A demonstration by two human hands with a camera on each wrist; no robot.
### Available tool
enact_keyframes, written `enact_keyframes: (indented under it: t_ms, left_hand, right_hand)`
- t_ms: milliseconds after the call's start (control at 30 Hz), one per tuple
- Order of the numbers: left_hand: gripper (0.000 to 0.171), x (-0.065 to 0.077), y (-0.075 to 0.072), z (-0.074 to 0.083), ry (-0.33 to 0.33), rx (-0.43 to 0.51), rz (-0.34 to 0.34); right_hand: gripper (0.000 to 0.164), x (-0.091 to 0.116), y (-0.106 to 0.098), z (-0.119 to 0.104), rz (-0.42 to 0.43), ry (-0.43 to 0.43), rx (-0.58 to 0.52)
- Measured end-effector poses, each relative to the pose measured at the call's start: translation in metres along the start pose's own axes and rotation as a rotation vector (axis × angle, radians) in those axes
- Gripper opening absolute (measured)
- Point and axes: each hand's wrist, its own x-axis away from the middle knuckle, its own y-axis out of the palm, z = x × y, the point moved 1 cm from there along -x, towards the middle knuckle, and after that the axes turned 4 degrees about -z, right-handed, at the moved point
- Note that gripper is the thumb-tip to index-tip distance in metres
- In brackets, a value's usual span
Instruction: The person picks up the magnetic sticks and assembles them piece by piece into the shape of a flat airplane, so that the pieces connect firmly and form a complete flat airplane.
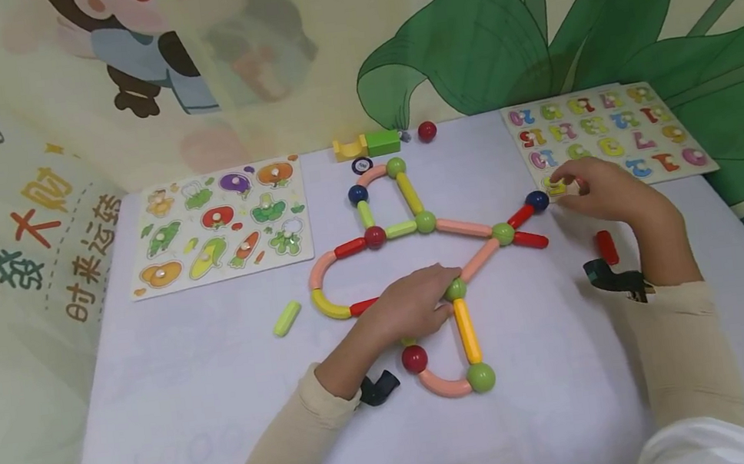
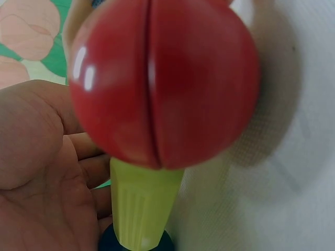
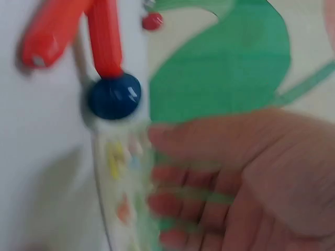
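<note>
A flat figure of magnetic rods and balls lies on the white table. My left hand point(image 1: 418, 300) holds a green ball point(image 1: 456, 289) low in the figure, where a pink rod point(image 1: 480, 259) and an orange rod point(image 1: 468, 332) meet. Close to the left wrist camera are a red ball point(image 2: 167, 78) and a yellow-green rod point(image 2: 144, 204). My right hand point(image 1: 600, 190), its fingers loosely bent around nothing, hovers beside the dark blue ball point(image 1: 537, 201) at the figure's right end. That ball joins a red rod point(image 3: 104, 39); another red rod point(image 1: 530, 240) sticks out below.
A vegetable puzzle board point(image 1: 218, 227) lies at the back left, a number puzzle board point(image 1: 611, 133) at the back right. Loose pieces include a light green rod point(image 1: 287, 318), a red rod point(image 1: 607, 247) and a red ball point(image 1: 427, 131). Green and yellow blocks point(image 1: 382, 142) stand by the curtain.
</note>
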Motion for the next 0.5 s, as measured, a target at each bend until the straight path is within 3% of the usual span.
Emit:
enact_keyframes:
  t_ms: [100, 267, 367, 500]
  left_hand:
    - [0.059, 0.0, -0.001, 0.001, 0.005, -0.002, 0.002]
    - [0.059, 0.0, -0.001, 0.001, 0.006, 0.003, 0.007]
    - [0.059, 0.0, 0.0, 0.001, 0.002, 0.006, 0.009]
    - [0.059, 0.0, 0.0, 0.002, 0.003, 0.014, 0.01]
  right_hand:
    - [0.036, 0.016, -0.004, 0.017, 0.022, 0.065, 0.012]
    - [0.039, 0.028, -0.002, 0.035, -0.022, 0.115, 0.005]
    - [0.036, 0.023, -0.004, 0.03, -0.029, 0.086, 0.009]
    - [0.034, 0.001, -0.017, 0.002, -0.014, -0.011, 0.047]
